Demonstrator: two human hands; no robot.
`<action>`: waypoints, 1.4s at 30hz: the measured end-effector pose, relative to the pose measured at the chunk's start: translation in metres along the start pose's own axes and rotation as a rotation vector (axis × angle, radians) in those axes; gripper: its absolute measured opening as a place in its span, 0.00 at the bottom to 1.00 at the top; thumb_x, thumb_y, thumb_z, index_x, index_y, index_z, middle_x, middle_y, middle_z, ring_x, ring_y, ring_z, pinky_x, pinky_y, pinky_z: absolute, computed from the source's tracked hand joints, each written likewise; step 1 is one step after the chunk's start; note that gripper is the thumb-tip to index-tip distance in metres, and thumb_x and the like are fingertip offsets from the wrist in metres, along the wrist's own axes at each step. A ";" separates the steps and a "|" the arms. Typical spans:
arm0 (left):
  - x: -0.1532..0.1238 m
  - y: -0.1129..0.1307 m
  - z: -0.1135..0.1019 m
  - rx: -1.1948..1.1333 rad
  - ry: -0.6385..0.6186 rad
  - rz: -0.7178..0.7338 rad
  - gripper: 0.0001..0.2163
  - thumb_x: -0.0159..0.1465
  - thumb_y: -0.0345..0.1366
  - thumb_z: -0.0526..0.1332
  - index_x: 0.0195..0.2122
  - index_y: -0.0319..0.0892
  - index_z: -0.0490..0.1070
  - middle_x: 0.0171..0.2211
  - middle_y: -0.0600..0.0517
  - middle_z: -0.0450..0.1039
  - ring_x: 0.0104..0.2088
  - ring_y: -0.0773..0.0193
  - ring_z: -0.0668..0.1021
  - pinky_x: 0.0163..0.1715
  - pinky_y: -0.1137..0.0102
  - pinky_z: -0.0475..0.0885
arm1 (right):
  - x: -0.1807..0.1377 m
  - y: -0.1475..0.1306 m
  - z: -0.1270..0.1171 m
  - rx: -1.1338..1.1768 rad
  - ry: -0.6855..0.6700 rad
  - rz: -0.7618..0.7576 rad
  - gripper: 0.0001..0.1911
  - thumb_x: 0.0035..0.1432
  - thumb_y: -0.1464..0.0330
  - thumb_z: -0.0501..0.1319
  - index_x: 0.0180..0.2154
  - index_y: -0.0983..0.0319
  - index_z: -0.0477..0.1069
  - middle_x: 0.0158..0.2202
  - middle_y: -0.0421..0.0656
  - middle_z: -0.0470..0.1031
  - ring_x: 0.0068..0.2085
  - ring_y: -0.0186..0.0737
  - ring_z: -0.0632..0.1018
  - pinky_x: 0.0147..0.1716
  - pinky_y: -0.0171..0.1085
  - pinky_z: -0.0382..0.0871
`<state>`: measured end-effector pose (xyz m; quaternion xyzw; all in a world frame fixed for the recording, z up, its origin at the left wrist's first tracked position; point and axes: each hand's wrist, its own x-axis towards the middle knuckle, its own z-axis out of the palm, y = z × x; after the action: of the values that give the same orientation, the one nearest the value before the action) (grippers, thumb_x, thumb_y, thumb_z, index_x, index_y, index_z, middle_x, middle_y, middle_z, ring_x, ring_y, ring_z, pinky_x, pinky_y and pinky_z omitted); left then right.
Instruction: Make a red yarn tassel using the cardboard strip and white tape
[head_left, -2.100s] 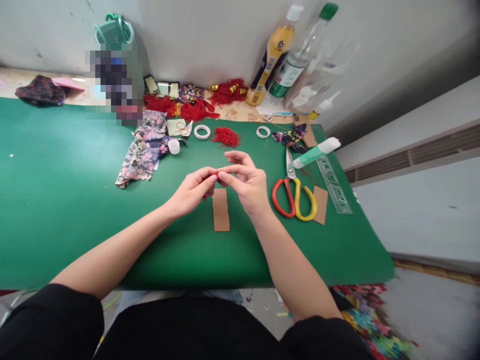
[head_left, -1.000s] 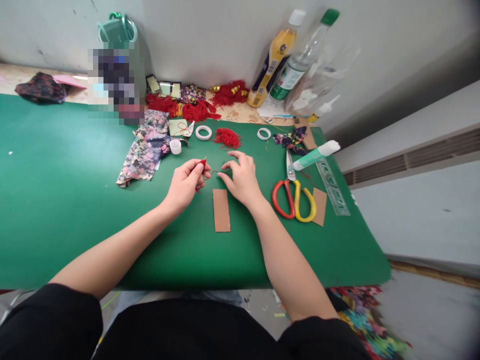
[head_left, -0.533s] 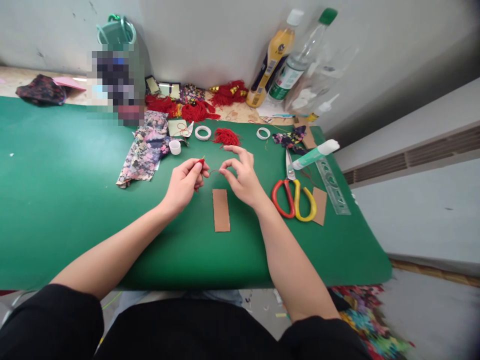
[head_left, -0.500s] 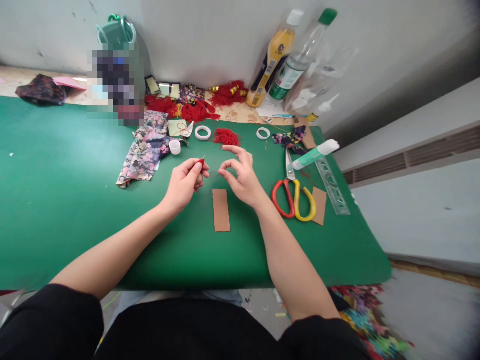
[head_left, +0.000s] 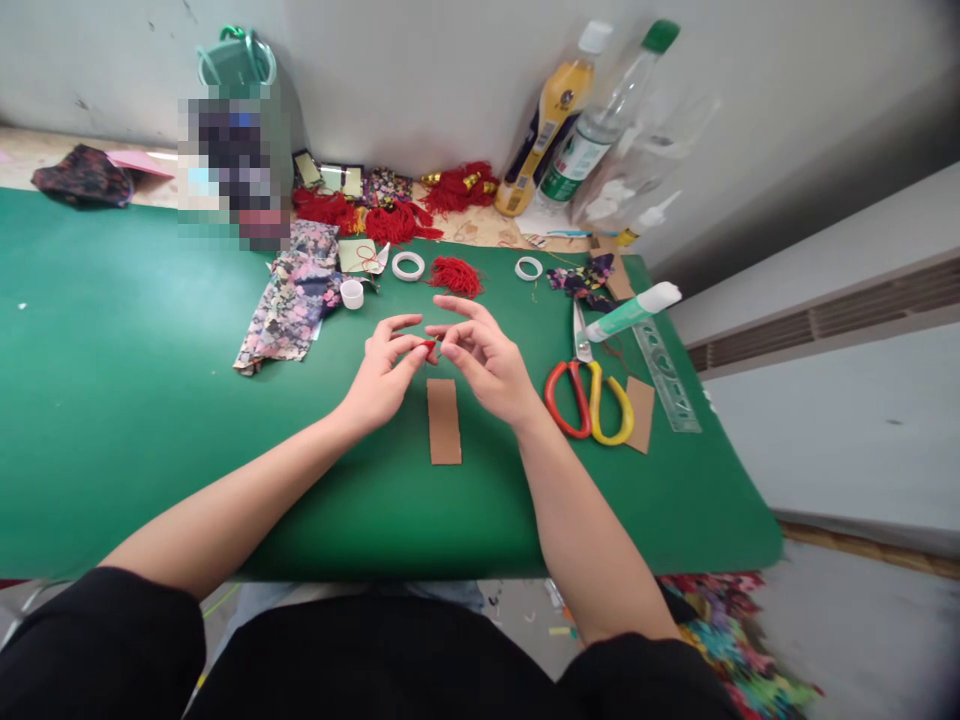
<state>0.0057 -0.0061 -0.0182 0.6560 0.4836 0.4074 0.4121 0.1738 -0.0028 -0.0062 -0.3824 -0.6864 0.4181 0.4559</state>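
My left hand [head_left: 384, 372] and my right hand [head_left: 484, 358] meet fingertip to fingertip above the green mat [head_left: 150, 420]. Between them they pinch a small bundle of red thread [head_left: 429, 347]. Both hands have thumb and forefinger closed on it, other fingers curled loosely. A brown cardboard strip [head_left: 443, 421] lies flat just below the hands. A loose heap of red thread [head_left: 456, 275] lies beyond the fingers.
Scissors with red and yellow handles [head_left: 587, 385] lie right of my right hand, beside a glue stick [head_left: 631, 310], a clear ruler [head_left: 664, 375] and a cardboard piece [head_left: 641, 412]. Floral fabric [head_left: 289, 298], tape rings [head_left: 407, 265] and a small white cap [head_left: 350, 293] lie beyond. Bottles [head_left: 551, 120] lean on the wall.
My hands were apart with a thread stretched between them; now they have come together, both pinching the red bundle.
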 end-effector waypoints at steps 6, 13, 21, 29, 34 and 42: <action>-0.001 0.003 -0.001 0.013 -0.015 0.018 0.11 0.65 0.36 0.56 0.30 0.43 0.76 0.55 0.48 0.66 0.56 0.53 0.68 0.60 0.53 0.60 | -0.001 -0.005 0.004 0.004 0.052 0.032 0.15 0.61 0.56 0.59 0.32 0.60 0.68 0.55 0.49 0.69 0.40 0.37 0.80 0.43 0.41 0.77; -0.002 0.005 -0.001 -0.037 -0.030 0.000 0.11 0.65 0.36 0.57 0.30 0.43 0.76 0.55 0.47 0.66 0.55 0.52 0.68 0.56 0.55 0.64 | 0.000 -0.002 0.005 -0.026 0.089 0.034 0.14 0.61 0.56 0.59 0.32 0.60 0.68 0.52 0.48 0.72 0.39 0.36 0.79 0.40 0.39 0.77; -0.001 0.004 0.000 -0.087 -0.016 -0.001 0.11 0.65 0.38 0.58 0.29 0.42 0.76 0.54 0.46 0.66 0.54 0.53 0.69 0.51 0.58 0.69 | 0.001 -0.001 0.006 0.048 0.139 0.036 0.12 0.59 0.58 0.62 0.32 0.61 0.70 0.48 0.46 0.73 0.36 0.34 0.79 0.40 0.39 0.76; -0.002 0.005 0.000 -0.087 -0.013 0.018 0.11 0.65 0.39 0.58 0.29 0.42 0.77 0.53 0.46 0.66 0.53 0.53 0.69 0.51 0.58 0.70 | 0.000 -0.002 0.011 0.093 0.185 0.061 0.14 0.57 0.56 0.64 0.31 0.60 0.70 0.45 0.45 0.74 0.34 0.34 0.79 0.39 0.38 0.77; -0.003 0.005 0.001 -0.062 -0.002 0.036 0.10 0.64 0.39 0.59 0.30 0.43 0.77 0.54 0.46 0.67 0.54 0.53 0.69 0.51 0.58 0.69 | 0.001 -0.004 0.014 0.177 0.203 0.098 0.16 0.54 0.55 0.65 0.30 0.60 0.69 0.42 0.44 0.75 0.31 0.33 0.78 0.35 0.37 0.78; -0.001 0.005 -0.002 -0.241 -0.070 -0.033 0.12 0.64 0.41 0.58 0.30 0.41 0.77 0.53 0.45 0.66 0.45 0.58 0.73 0.42 0.63 0.73 | 0.000 -0.007 0.014 0.252 0.234 0.131 0.14 0.56 0.55 0.65 0.34 0.59 0.70 0.42 0.43 0.78 0.35 0.35 0.81 0.43 0.40 0.78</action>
<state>0.0053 -0.0080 -0.0129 0.6076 0.4270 0.4325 0.5113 0.1598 -0.0086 -0.0030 -0.4122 -0.5445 0.4824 0.5485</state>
